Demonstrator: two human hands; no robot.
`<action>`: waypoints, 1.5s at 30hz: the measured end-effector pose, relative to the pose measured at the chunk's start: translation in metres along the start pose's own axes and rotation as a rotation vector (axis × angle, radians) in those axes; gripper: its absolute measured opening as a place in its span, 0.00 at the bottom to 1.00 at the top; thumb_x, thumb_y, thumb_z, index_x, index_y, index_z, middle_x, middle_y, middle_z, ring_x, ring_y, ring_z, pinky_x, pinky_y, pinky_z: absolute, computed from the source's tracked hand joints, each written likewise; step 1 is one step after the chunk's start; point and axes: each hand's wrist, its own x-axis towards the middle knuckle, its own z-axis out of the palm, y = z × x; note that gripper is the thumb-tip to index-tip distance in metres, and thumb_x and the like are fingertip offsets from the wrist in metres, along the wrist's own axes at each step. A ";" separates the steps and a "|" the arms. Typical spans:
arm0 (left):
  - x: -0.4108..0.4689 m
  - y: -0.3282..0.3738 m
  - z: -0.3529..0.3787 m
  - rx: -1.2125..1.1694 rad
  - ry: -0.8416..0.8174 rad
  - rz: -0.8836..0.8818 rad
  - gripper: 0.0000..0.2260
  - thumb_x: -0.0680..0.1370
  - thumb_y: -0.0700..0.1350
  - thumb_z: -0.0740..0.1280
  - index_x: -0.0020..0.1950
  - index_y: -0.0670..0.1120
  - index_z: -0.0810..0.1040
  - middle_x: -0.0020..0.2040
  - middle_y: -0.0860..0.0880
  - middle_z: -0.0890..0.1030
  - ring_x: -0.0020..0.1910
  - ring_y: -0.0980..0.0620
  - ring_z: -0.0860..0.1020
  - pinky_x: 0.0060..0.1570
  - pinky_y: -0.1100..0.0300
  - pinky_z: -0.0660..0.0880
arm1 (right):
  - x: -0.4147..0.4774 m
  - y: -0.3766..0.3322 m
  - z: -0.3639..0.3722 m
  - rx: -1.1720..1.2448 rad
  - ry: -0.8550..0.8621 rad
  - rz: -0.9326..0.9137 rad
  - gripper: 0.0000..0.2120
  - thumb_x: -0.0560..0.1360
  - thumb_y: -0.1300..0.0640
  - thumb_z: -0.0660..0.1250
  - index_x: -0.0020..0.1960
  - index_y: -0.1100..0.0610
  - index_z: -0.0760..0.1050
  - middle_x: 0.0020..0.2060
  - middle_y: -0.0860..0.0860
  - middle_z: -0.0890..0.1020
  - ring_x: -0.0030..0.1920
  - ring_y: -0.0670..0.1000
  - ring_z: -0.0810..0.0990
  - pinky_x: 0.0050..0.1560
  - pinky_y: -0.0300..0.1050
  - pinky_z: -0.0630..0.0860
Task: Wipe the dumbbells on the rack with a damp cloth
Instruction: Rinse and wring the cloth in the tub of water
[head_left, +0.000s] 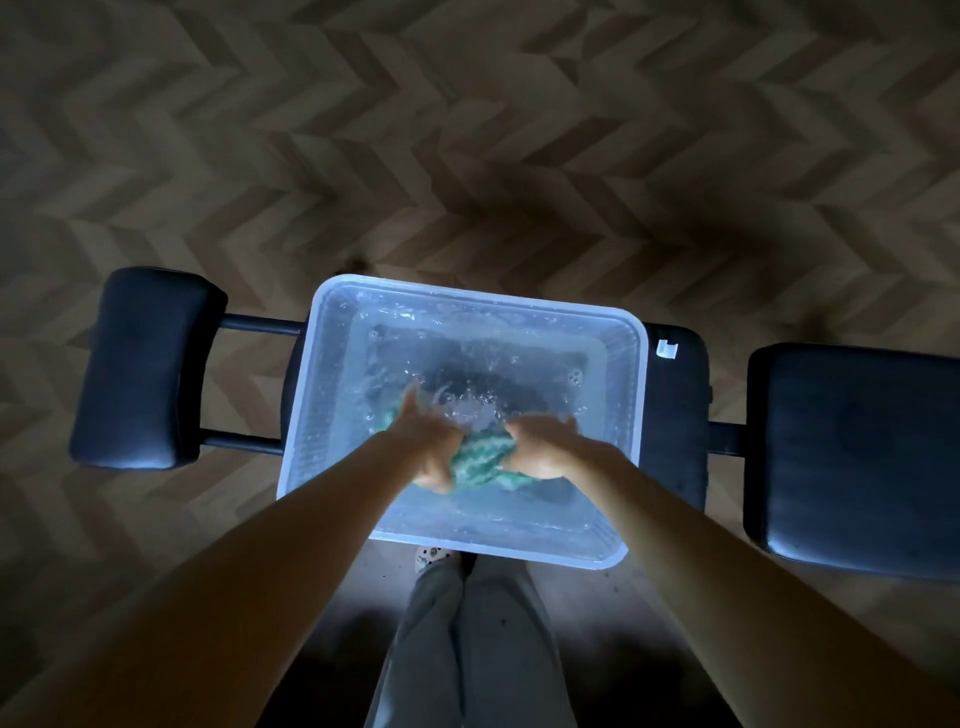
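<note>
A bunched green-and-white woven cloth (480, 464) lies crosswise between the two hands. Its long axis runs from the left hand (431, 448) to the right hand (543, 449), so each grip takes one end and neither is nearer. Both grips are curled tight round the fabric, with only a short stretch of it showing between them and a green scrap poking out past the left. The cloth sits at the surface of the splashing water (493, 379) in a translucent rectangular plastic tub (642, 374), near its front wall. The tub rests on a black padded counter (675, 415). Wringing looks like the step in hand, and it would call for opposite twists along that axis. No dumbbells or rack are in view.
</note>
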 end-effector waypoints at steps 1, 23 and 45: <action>0.001 0.003 0.000 -0.007 0.032 -0.025 0.15 0.75 0.45 0.63 0.62 0.46 0.72 0.56 0.47 0.76 0.65 0.47 0.68 0.71 0.40 0.44 | 0.002 0.000 0.002 0.007 0.005 0.000 0.22 0.78 0.60 0.60 0.71 0.56 0.63 0.70 0.57 0.67 0.70 0.57 0.64 0.71 0.52 0.57; -0.066 0.007 -0.055 -2.401 0.533 0.112 0.03 0.66 0.40 0.62 0.38 0.42 0.73 0.35 0.46 0.78 0.35 0.49 0.76 0.43 0.57 0.72 | -0.033 -0.037 -0.030 1.750 0.082 0.038 0.19 0.78 0.41 0.56 0.48 0.56 0.76 0.42 0.54 0.81 0.41 0.52 0.80 0.42 0.49 0.77; -0.030 0.014 -0.047 -1.534 0.854 -0.503 0.18 0.79 0.41 0.53 0.28 0.47 0.62 0.27 0.52 0.65 0.32 0.50 0.66 0.28 0.62 0.62 | -0.005 -0.077 -0.018 1.429 0.687 -0.055 0.25 0.76 0.65 0.59 0.20 0.53 0.66 0.17 0.42 0.65 0.25 0.44 0.64 0.31 0.43 0.63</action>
